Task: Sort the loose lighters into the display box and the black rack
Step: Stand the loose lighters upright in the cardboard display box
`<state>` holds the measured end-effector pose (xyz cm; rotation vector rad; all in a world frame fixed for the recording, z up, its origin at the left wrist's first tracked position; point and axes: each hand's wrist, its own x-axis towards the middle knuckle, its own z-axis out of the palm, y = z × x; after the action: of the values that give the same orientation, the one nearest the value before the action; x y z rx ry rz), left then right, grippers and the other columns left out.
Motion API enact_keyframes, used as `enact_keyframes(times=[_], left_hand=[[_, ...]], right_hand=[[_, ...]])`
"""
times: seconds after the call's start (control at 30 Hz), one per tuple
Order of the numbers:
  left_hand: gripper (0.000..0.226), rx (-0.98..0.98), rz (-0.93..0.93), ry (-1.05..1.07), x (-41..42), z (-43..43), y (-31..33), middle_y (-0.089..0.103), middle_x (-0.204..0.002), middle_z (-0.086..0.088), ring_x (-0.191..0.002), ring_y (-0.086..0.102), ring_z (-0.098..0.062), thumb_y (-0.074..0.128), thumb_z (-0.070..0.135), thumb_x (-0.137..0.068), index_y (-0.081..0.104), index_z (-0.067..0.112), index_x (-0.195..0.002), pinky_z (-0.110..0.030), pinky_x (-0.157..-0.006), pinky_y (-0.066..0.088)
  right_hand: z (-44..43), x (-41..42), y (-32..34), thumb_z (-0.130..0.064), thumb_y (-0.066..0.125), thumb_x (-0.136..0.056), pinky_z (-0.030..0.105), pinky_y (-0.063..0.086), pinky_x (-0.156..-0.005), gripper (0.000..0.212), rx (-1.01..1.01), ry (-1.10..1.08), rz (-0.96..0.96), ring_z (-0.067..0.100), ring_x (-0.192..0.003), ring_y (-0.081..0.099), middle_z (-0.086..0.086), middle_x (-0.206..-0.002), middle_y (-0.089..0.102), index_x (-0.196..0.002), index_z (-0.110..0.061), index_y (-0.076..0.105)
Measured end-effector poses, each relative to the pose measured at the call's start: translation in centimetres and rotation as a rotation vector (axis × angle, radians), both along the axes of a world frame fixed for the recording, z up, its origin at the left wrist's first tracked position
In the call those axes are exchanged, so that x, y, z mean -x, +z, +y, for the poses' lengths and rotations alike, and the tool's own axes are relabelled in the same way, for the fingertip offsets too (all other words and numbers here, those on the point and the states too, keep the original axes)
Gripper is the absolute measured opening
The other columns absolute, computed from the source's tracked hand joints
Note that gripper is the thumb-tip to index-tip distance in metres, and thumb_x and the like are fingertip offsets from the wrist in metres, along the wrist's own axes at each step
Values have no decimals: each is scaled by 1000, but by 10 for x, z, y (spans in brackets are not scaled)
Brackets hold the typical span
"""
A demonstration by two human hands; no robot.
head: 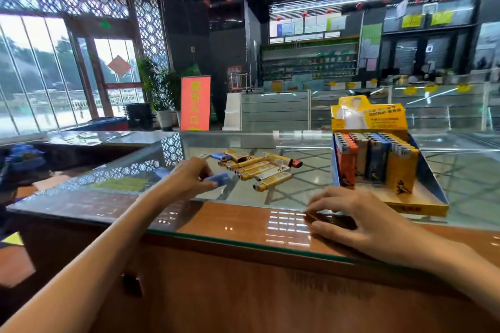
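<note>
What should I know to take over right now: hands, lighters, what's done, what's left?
Left hand pinches a blue lighter just above the counter.
Right hand rests at the counter's near edge over something dark; I cannot tell whether that is the rack.
Pile of mostly gold lighters lies loose on the glass.
Box, at the right, holds upright rows of orange, blue and yellow lighters; its front is bare.
Left to do: place the held lighter, then sort the pile.

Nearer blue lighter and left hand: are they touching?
Touching. Head view: the left hand pinches the nearer blue lighter between thumb and fingers.
</note>
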<state>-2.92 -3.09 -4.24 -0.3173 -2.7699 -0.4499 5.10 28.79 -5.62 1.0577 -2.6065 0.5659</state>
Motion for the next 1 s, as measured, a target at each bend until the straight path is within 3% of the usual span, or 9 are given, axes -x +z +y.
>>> enact_keyframes(times=[0.1,0.23,0.43,0.53,0.63,0.7,0.77,0.87,1.0], left_hand=[[21,-80,65,194,15,-18,8,54,-64,-8,-58,49,-19,61,19,-89,59,6,-74,-28,-51,33],[23,-62,102,353,53,-24,18,61,-97,-27,-90,58,-36,56,14,-92,59,-8,-89,-40,-73,43],[30,158,-102,301,89,-22,9,50,-93,-17,-74,47,-23,60,31,-90,53,2,-86,-25,-53,32],[35,196,-231,293,97,-23,15,56,-103,-19,-82,49,-24,58,25,-91,56,-6,-105,-26,-65,33],[22,135,-399,183,90,-35,28,52,-92,-13,-68,47,-15,57,17,-92,59,-5,-96,-20,-59,37],[21,66,-501,109,79,-50,37,56,-102,-12,-77,52,-14,54,7,-92,58,-2,-111,-18,-65,44],[44,-46,-601,48,66,-62,45,52,-125,-11,-102,51,-19,44,-12,-89,52,5,-129,-29,-86,46],[75,-68,-667,-36,54,-73,54,33,-149,0,-137,29,-19,31,-29,-77,46,13,-136,-37,-106,33],[101,207,-755,-130,42,-86,57,20,-155,4,-143,13,-16,48,-32,-67,28,29,-146,-43,-114,22]], right_hand=[[-1,-1,0,-64,39,-76,7,39,-87,49,-9,-11,-6,-15,-106,43,-29,-114,51,-115,-41,58],[-2,-4,2,-63,41,-76,9,40,-89,48,-1,-9,-21,-14,-106,45,-30,-114,51,-114,-40,60],[0,-2,1,-65,40,-76,4,35,-90,45,3,-3,-20,-18,-110,39,-35,-115,47,-113,-45,56],[0,-1,-1,-65,40,-76,1,32,-89,41,8,-2,-17,-20,-111,37,-38,-112,45,-111,-48,56],[1,-1,-1,-66,38,-76,0,32,-88,36,12,5,-17,-21,-110,36,-40,-111,44,-105,-52,54],[0,-1,-2,-67,37,-75,-1,32,-87,38,8,9,-12,-22,-110,36,-40,-111,44,-105,-53,54],[0,-2,-2,-69,36,-73,-2,31,-87,43,4,5,-6,-22,-111,35,-40,-111,44,-107,-51,55],[-1,-2,-1,-70,33,-70,-2,31,-87,50,0,1,-3,-22,-112,34,-41,-111,43,-110,-50,54],[-2,-3,1,-69,34,-70,0,33,-87,51,4,2,-4,-20,-111,38,-39,-114,44,-112,-49,54]])
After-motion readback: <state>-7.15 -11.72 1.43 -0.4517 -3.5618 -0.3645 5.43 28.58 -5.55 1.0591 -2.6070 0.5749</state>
